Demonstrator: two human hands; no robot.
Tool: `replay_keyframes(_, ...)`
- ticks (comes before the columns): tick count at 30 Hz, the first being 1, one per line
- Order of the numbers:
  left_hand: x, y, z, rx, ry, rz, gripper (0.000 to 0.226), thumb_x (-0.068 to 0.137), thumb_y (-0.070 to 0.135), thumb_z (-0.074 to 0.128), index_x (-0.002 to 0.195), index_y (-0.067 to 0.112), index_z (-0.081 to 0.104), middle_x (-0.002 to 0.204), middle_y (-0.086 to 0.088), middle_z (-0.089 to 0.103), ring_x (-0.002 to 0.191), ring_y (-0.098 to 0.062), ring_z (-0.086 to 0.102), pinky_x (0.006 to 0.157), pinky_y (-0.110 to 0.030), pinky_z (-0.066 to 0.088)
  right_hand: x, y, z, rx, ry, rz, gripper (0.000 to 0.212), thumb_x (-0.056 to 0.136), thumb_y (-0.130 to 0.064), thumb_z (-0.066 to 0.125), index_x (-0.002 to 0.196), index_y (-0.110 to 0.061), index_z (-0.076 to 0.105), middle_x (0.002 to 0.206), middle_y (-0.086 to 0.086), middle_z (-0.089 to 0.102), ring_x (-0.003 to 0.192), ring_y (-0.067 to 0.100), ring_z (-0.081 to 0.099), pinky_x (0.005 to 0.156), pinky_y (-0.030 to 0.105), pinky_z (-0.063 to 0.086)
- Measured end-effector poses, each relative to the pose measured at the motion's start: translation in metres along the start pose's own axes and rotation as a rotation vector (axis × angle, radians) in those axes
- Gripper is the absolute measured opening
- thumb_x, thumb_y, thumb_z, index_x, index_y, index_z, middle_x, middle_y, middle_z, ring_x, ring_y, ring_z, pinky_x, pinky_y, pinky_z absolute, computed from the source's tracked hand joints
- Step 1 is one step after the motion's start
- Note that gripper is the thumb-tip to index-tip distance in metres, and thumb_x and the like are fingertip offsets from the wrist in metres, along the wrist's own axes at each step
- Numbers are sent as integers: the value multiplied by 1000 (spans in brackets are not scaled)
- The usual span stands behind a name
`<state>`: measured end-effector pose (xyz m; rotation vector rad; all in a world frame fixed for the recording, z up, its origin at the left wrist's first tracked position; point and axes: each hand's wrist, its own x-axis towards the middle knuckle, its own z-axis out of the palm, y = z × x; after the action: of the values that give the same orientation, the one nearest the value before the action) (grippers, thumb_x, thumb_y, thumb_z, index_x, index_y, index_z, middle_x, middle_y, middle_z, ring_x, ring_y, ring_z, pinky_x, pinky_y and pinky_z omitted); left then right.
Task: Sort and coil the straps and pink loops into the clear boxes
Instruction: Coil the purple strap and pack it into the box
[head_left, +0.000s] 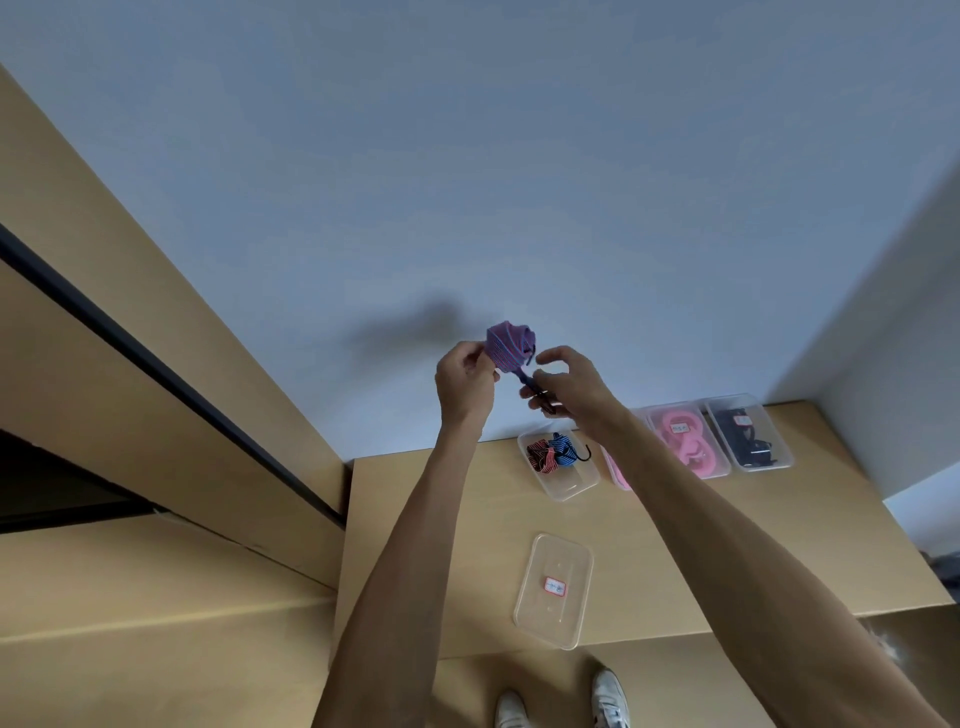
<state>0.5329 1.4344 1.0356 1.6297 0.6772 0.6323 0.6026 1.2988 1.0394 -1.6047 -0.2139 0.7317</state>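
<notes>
Mid-task, one strap in hand. Left hand (464, 382) grips a coiled purple-and-blue striped strap (509, 347), held up at frame centre above the tan tabletop (441, 545); right hand (569, 384) pinches its dark tail end, likely finishing the wrap. Open clear plastic box (560, 464) holds red and blue coils. Pink loops (684, 439) and black straps (748, 436) boxed at right. Loose clear lid (554, 590) lower centre: closing left.

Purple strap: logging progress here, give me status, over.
Left hand grips coiled purple strap. Right hand pinches its tail end. Open box below, nothing blocking.
</notes>
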Motion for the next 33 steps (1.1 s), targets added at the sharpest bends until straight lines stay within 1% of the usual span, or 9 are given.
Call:
replay_keyframes(3,5,-1,-3,55,147,22,12,88,7,57,78,11,64,75,-9,69,70,-30,65,67,-41,54,-2,3,3,73,-17,-46,12,94,4,53,104,-1,58,83,19,70,52,16,53,49,22,42)
replay_keyframes(6,5,-4,-5,61,134,20,12,89,9,57,81,9,66,74,-5,69,64,-18,62,66,-41,56,-2,2,8,167,-95,-83,16,96,2,52,102,0,67,86,13,70,59,15,58,56,22,47)
replay_keyframes(8,4,-6,-5,78,102,8,12,89,10,58,82,7,67,74,-2,68,62,-15,60,62,-39,56,0,3,12,115,-3,-143,14,92,0,56,96,-6,68,83,7,70,65,15,61,60,24,47)
replay_keyframes(12,3,-5,-7,93,-60,-20,15,89,7,57,88,8,72,72,0,67,58,-13,59,54,-25,50,2,8,14,-7,303,-358,24,80,6,51,95,-6,64,92,10,69,83,19,63,76,29,51)
replay_keyframes(16,0,-3,-13,183,-325,-14,16,86,0,55,83,6,70,60,5,62,51,-12,56,60,-33,49,4,7,3,167,198,-310,48,68,-3,42,107,-15,68,114,6,71,109,19,61,93,31,51)
replay_keyframes(19,-1,6,-16,108,-452,-45,27,84,-9,53,83,11,72,60,4,60,52,-13,50,56,-22,46,9,16,-5,393,57,-160,42,84,-8,40,114,-14,69,117,6,73,119,24,61,104,39,42)
replay_keyframes(25,2,24,-19,166,-607,-70,29,83,-14,48,95,-3,71,72,-10,53,64,-19,45,55,-19,41,7,39,-5,246,-61,-140,34,84,-16,51,107,-18,76,100,2,73,92,17,65,80,29,50)
replay_keyframes(29,3,30,-19,217,-657,-94,32,82,-16,45,96,-2,71,72,-10,49,63,-19,43,54,-19,38,6,43,-8,-52,-109,-381,50,85,-19,57,135,-15,58,129,5,65,120,14,61,99,25,49)
replay_keyframes(33,1,33,-23,226,-673,-84,31,84,-13,48,98,0,72,64,-4,58,54,-12,51,53,-18,41,6,37,-8,-51,-174,-397,27,83,-16,56,104,-18,73,97,19,71,88,25,67,74,32,53)
